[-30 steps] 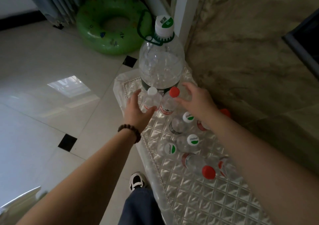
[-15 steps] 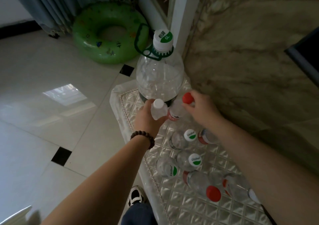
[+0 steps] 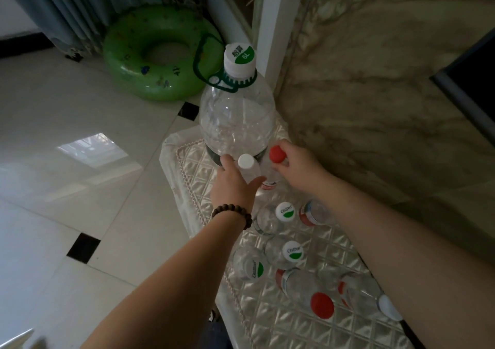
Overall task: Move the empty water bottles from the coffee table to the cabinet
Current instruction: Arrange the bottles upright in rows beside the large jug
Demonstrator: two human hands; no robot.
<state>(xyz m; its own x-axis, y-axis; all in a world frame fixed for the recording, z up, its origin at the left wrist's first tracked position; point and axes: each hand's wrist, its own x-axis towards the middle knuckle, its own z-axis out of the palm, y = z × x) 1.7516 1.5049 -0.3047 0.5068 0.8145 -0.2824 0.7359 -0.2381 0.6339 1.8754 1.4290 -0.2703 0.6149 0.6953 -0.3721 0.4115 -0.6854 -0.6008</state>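
Observation:
My left hand (image 3: 233,185) grips a small clear bottle with a white cap (image 3: 246,161). My right hand (image 3: 297,169) grips a second small bottle by its neck, just under its red cap (image 3: 277,154). Both bottles stand upright and side by side in front of a big clear 6L jug (image 3: 237,123) with a green handle ring. Several more empty small bottles (image 3: 284,213) with green-white or red caps stand on the quilted silver cover (image 3: 270,322) of the cabinet top, nearer to me.
A marble wall (image 3: 375,94) rises right behind the surface on the right. A green swim ring (image 3: 158,53) lies on the glossy tiled floor by grey curtains at the back left. The surface's left edge drops to the floor.
Both hands reached forward and closed round the white-capped and red-capped bottles in front of the jug. The view has tilted down a little.

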